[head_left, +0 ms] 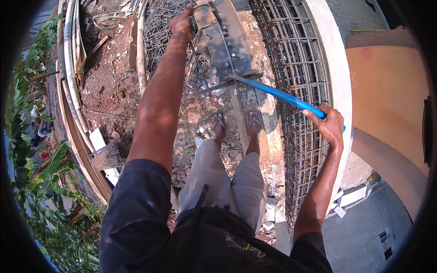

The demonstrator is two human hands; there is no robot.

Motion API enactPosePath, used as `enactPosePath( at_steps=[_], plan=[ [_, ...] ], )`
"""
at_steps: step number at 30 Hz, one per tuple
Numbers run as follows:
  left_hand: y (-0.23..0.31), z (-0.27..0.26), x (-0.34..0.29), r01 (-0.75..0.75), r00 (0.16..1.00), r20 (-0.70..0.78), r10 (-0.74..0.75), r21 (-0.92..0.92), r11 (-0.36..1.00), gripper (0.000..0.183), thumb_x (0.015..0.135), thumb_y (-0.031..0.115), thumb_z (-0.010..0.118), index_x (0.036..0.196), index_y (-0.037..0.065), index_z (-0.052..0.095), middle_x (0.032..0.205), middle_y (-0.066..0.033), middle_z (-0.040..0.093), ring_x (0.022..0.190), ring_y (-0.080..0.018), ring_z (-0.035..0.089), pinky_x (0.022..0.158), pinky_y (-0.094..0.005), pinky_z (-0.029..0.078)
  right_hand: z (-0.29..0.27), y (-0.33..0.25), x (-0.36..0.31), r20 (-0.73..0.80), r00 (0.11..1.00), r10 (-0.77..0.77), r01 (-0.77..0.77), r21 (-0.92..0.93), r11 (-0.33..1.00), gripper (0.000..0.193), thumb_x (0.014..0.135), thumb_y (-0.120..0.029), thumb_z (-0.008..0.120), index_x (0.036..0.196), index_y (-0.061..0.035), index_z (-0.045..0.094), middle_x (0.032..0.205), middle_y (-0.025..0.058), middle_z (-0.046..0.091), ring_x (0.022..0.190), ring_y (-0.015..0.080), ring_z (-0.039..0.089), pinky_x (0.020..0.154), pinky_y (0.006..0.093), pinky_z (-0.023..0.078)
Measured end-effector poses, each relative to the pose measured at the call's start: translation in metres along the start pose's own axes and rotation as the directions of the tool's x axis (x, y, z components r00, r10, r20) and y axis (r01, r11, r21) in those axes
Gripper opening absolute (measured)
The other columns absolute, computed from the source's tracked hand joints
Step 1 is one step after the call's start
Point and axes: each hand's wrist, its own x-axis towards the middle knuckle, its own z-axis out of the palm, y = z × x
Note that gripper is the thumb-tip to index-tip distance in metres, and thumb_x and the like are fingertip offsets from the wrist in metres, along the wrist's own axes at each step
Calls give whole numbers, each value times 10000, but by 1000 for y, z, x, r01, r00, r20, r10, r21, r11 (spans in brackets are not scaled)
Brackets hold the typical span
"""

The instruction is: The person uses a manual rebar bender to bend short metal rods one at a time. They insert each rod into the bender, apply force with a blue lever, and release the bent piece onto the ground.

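Observation:
My right hand (328, 123) is wrapped round the blue tubular handle of a bending lever (282, 94). The lever slants up to the left, and its dark metal end meets a thin steel rod (226, 42) on the bench. That rod curves along a dark metal plate (234, 34) set with several short pegs. At the top, my left hand (181, 26) is closed at the far end of the rod, beside the plank; its fingers are partly hidden. The plate lies on a wooden plank (239, 107) that runs back between my feet.
A long rebar cage (302, 77) stands along the right, beside a white wall edge (339, 68). Tangled steel pieces (159, 32) lie left of the plank. Bamboo poles (70, 59) and a bundle of thin rods (108, 155) are farther left. Rubble (191, 118) surrounds my sandalled feet.

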Motion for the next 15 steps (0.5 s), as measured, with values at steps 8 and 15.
enactPosePath(
  at_steps=[8, 15],
  plan=[
    [-10, -2, 13, -60, 985, 154, 71, -79, 995, 320, 916, 306, 917, 937, 80, 691, 616, 38, 465, 463, -90, 368, 409, -289, 237, 112, -48, -114, -174, 947, 269, -226, 232, 946, 592, 844, -585, 876, 704, -49, 668, 575, 157, 592, 576, 364, 613, 606, 486, 474],
    [-13, -7, 6, -66, 976, 196, 98, -164, 984, 329, 923, 309, 909, 945, 48, 709, 686, 9, 470, 504, -120, 371, 434, -309, 273, 185, -89, -159, -181, 915, 360, -284, 342, 896, 651, 931, -644, 785, 734, -44, 631, 566, 132, 533, 519, 295, 477, 559, 457, 412]
  ],
)
